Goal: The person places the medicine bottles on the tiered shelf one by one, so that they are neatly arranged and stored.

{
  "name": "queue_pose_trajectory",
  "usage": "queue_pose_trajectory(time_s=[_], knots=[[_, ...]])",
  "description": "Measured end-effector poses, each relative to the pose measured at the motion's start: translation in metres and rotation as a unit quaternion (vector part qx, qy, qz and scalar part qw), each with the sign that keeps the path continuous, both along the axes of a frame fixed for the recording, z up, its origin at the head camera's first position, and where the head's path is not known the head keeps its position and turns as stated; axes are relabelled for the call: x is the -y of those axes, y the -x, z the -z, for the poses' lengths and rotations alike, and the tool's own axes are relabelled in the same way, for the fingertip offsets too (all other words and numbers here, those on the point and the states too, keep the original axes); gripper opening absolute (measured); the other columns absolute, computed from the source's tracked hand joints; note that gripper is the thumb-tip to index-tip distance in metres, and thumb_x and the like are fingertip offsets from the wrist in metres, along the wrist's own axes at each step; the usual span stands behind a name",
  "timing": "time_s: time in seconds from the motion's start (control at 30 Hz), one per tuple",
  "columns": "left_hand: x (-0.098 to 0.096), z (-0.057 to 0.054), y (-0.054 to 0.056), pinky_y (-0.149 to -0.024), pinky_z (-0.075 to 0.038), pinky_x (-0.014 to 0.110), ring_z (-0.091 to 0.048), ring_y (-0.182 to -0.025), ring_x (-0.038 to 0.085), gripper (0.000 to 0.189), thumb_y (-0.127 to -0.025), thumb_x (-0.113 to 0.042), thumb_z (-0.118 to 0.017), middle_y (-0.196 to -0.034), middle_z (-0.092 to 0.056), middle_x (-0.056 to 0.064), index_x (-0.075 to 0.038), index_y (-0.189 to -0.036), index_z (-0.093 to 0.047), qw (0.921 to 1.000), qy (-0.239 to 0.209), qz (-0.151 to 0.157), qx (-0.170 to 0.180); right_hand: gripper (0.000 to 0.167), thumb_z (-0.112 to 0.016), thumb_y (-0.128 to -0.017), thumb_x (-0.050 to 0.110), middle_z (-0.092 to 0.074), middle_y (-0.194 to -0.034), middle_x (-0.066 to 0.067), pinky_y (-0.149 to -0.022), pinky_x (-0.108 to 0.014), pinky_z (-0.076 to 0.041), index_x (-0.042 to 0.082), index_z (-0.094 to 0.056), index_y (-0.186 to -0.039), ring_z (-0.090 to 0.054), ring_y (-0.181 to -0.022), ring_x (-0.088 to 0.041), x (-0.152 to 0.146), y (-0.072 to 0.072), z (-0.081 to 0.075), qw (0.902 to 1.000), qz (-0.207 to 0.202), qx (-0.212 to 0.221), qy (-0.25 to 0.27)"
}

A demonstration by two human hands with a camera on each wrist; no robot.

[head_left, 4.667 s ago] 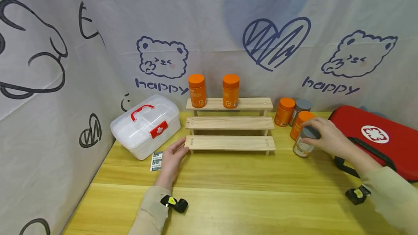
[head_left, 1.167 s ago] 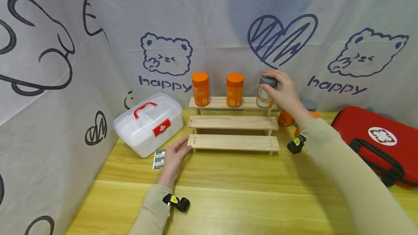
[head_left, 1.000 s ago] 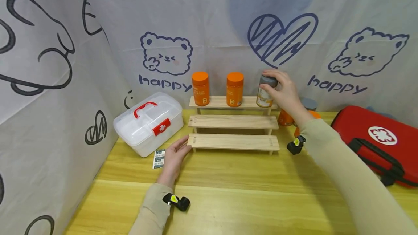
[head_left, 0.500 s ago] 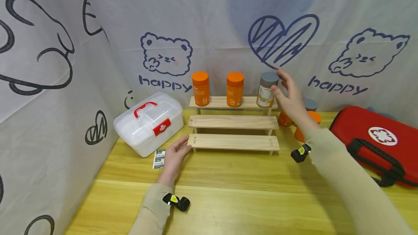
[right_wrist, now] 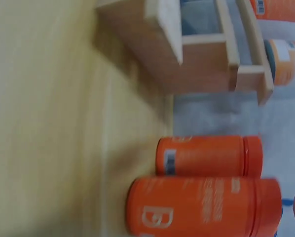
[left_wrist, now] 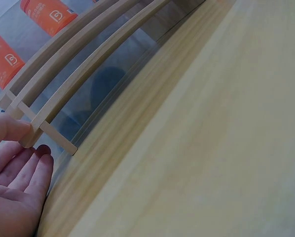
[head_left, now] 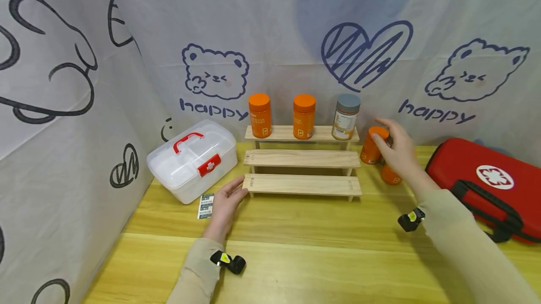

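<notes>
1. Clock set on the head view, centre mid-frame, 12 at top: find rear orange jar [head_left: 369,152] at 3 o'clock, front orange jar [head_left: 391,175] between 3 and 4, both upright on desk [head_left: 313,233].
2. See right hand [head_left: 399,153] at 3 o'clock, just beside rear orange jar, thumb and fingers spread wide. Cannot confirm contact.
3. For either jar: probably light to middling, cannot see how full. Likely stiff, not very fragile, slightly slippery on the smooth side. Best taken just under the lid, thumb opposite fingers.
4. See left hand [head_left: 225,203] at 7 o'clock, narrow, pinching left end of lowest board on wooden rack [head_left: 302,158]. Likely light, stiff, easily shoved; best held at a board end.
5. Count four orange jars: two on desk, two on rack's top board, at 11 [head_left: 259,118] and 2 o'clock [head_left: 303,118].
6. Count one grey-lidded jar [head_left: 344,120], top board, between 2 and 3. Cannot identify dark sliver [head_left: 390,142] behind right hand.
7. Count one rack, three boards; one white box [head_left: 186,170] between 8 and 9; one printed card [head_left: 205,206] between 7 and 8; one red bag [head_left: 471,167] past 3.
</notes>
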State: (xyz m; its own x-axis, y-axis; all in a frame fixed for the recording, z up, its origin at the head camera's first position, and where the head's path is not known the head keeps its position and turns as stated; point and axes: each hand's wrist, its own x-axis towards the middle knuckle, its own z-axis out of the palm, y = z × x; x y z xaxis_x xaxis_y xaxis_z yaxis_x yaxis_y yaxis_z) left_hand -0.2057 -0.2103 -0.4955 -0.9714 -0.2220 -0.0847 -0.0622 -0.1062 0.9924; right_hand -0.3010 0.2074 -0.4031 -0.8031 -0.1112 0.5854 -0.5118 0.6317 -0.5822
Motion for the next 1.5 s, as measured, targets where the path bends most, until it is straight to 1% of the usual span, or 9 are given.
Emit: queue_pose_trajectory(time_s=[0.23,0.33,0.4,0.5,0.7,1.07,1.3,1.4,1.5], knots=[[-0.001,0.001,0.0,-0.09,-0.049,0.022,-0.056,-0.116,0.023,0.041,-0.087,0.0,-0.066,-0.13,-0.057,0.015,-0.002,-0.127,-0.06,1.0,-0.006,-0.003,-0.002,0.046,-0.059,-0.096,0.023,-0.047,-0.136,-0.021,-0.104,-0.058,-0.03,0.002,-0.048,-0.135,-0.038,-0.126,-0.041,-0.021,-0.018,0.006,0.9981,0.035,0.048,-0.017],[-0.001,0.001,0.0,-0.09,-0.049,0.022,-0.056,-0.116,0.023,0.041,-0.087,-0.001,-0.066,-0.13,-0.057,0.016,-0.002,-0.127,-0.06,1.0,-0.003,-0.005,-0.004,0.047,-0.061,-0.094,0.026,-0.048,-0.134,-0.021,-0.102,-0.057,-0.032,0.002,-0.05,-0.133,-0.04,-0.123,-0.04,-0.029,-0.021,0.012,0.9972,0.051,0.05,-0.022],[-0.001,0.001,0.0,-0.09,-0.049,0.022,-0.056,-0.116,0.023,0.041,-0.087,-0.001,-0.066,-0.13,-0.057,0.016,-0.002,-0.127,-0.06,1.0,-0.003,-0.005,-0.003,0.047,-0.064,-0.092,0.023,-0.05,-0.131,-0.021,-0.099,-0.057,-0.034,0.001,-0.051,-0.131,-0.042,-0.119,-0.04,-0.033,-0.022,0.017,0.9973,0.055,0.043,-0.022],[-0.001,0.001,0.0,-0.09,-0.049,0.022,-0.055,-0.117,0.024,0.041,-0.087,-0.001,-0.066,-0.131,-0.056,0.017,-0.002,-0.128,-0.059,1.0,-0.001,-0.002,-0.001,0.046,-0.067,-0.09,0.019,-0.052,-0.127,-0.022,-0.096,-0.057,-0.034,0.0,-0.053,-0.129,-0.043,-0.116,-0.04,-0.038,-0.023,0.023,0.9977,0.056,0.034,-0.019],[0.0,0.0,-0.001,-0.09,-0.048,0.019,-0.053,-0.119,0.024,0.042,-0.088,-0.003,-0.066,-0.133,-0.055,0.016,-0.003,-0.129,-0.058,1.0,-0.003,0.001,0.004,0.046,-0.069,-0.089,0.017,-0.052,-0.124,-0.023,-0.099,-0.058,-0.032,0.0,-0.053,-0.128,-0.042,-0.117,-0.041,-0.041,-0.025,0.031,0.997,0.062,0.039,-0.023],[0.0,-0.003,-0.002,-0.091,-0.047,0.02,-0.052,-0.12,0.024,0.043,-0.088,-0.003,-0.065,-0.135,-0.053,0.015,-0.003,-0.131,-0.057,0.9999,-0.004,0.003,0.01,0.044,-0.07,-0.086,0.008,-0.053,-0.12,-0.024,-0.092,-0.055,-0.035,-0.001,-0.054,-0.127,-0.044,-0.111,-0.041,-0.041,-0.025,0.035,0.9967,0.075,0.019,-0.025],[-0.001,-0.001,-0.001,-0.093,-0.048,0.025,-0.054,-0.118,0.023,0.042,-0.087,-0.004,-0.066,-0.132,-0.056,0.013,-0.005,-0.129,-0.059,0.9998,0.01,-0.004,0.014,0.041,-0.071,-0.085,0.008,-0.055,-0.118,-0.022,-0.09,-0.052,-0.035,-0.001,-0.056,-0.122,-0.045,-0.11,-0.039,-0.043,-0.022,0.039,0.9963,0.081,0.015,-0.025],[-0.001,-0.001,-0.001,-0.093,-0.048,0.025,-0.055,-0.118,0.022,0.042,-0.087,-0.005,-0.066,-0.131,-0.057,0.013,-0.005,-0.128,-0.059,0.9999,0.009,-0.004,0.013,0.041,-0.072,-0.084,0.008,-0.055,-0.117,-0.023,-0.089,-0.052,-0.036,-0.002,-0.056,-0.121,-0.046,-0.109,-0.039,-0.043,-0.021,0.041,0.996,0.087,0.012,-0.017],[-0.001,-0.001,-0.001,-0.092,-0.048,0.023,-0.055,-0.118,0.022,0.042,-0.087,-0.004,-0.066,-0.132,-0.056,0.013,-0.005,-0.129,-0.059,0.9999,0.007,-0.003,0.011,0.042,-0.073,-0.084,0.01,-0.055,-0.118,-0.022,-0.087,-0.049,-0.037,-0.001,-0.057,-0.121,-0.047,-0.108,-0.037,-0.043,-0.021,0.042,0.995,0.097,0.022,-0.003]])
